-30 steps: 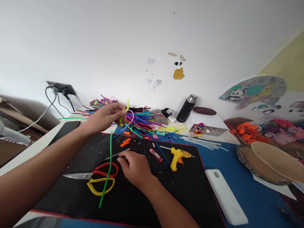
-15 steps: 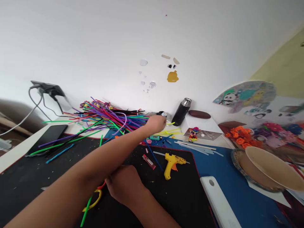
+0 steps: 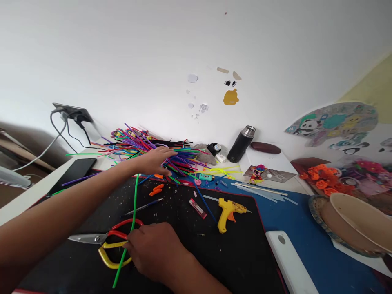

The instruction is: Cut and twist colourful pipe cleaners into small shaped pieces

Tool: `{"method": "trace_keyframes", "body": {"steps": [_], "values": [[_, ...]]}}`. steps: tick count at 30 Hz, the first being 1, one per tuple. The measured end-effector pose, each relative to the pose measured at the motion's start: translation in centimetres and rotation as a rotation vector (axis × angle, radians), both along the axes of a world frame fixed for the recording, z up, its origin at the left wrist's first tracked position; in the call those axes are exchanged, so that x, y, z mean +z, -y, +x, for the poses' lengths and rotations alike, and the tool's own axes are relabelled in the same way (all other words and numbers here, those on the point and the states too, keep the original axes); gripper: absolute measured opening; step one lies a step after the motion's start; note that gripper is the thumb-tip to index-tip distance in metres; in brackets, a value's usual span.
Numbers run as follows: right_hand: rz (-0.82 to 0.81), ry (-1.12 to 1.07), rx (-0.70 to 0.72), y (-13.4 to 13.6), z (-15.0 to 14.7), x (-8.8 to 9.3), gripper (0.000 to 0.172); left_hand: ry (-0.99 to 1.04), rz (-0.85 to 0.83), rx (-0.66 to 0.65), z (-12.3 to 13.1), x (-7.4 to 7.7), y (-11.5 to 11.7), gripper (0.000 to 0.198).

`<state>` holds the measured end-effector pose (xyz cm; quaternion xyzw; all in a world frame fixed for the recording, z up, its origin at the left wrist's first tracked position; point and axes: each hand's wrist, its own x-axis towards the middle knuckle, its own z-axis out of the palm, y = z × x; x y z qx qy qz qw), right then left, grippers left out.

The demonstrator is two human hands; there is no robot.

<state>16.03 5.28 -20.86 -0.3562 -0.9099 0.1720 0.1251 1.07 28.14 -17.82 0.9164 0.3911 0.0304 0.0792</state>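
My left hand, fingers stretched and thumb apart, lies over a heap of multicoloured pipe cleaners at the back of the desk. Nearer to me, my right hand is closed, its fingertips at a long green pipe cleaner and beside the scissors' handles. Whatever those fingers may hold is hidden. The scissors lie with the blades to the left, one handle loop red and the other yellow. The green pipe cleaner crosses over the handles. A pen and orange pieces lie between my hands.
On the black mat lie a yellow glue gun and a small pink-red packet. A black flask leans against the wall. Bowls and a white oblong object stand right, a phone left.
My left hand has moved left from the yellow strips near the flask to the pipe cleaner heap, its fingers opening. The scissors are now uncovered. My right hand stays closed beside them.
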Motion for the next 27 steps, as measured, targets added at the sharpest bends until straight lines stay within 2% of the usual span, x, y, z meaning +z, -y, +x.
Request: {"method": "trace_keyframes", "body": {"steps": [2,6,8,11,13,16,22,27], "values": [[-0.012,0.029,0.008,-0.1,-0.1,-0.2,0.023,-0.088,-0.041,0.042,-1.3,-1.0,-0.4,0.101],[-0.051,0.035,-0.043,-0.9,0.3,-0.5,0.022,-0.164,-0.004,0.136,-1.4,-2.2,-2.0,0.098],[-0.078,0.018,-0.080,-1.2,0.5,-0.6,0.021,-0.181,0.030,0.132,-1.3,-2.2,-3.0,0.089],[-0.096,0.037,-0.095,-1.2,0.6,-0.7,0.021,-0.173,0.052,0.112,-1.4,-1.8,-4.2,0.064],[-0.098,0.061,-0.084,-1.1,0.5,-0.8,0.021,-0.164,0.051,0.120,-1.5,-1.4,-4.8,0.053],[-0.105,0.084,-0.085,-0.9,0.3,-0.7,0.022,-0.166,0.040,0.156,-1.5,-0.3,-5.8,0.049],[-0.098,0.113,-0.077,-0.6,0.2,-0.7,0.022,-0.179,0.023,0.231,-2.0,3.2,-8.4,0.060],[-0.082,0.102,-0.067,-0.4,0.2,-0.8,0.020,-0.177,0.003,0.230,-2.3,5.7,-9.9,0.044]]}}
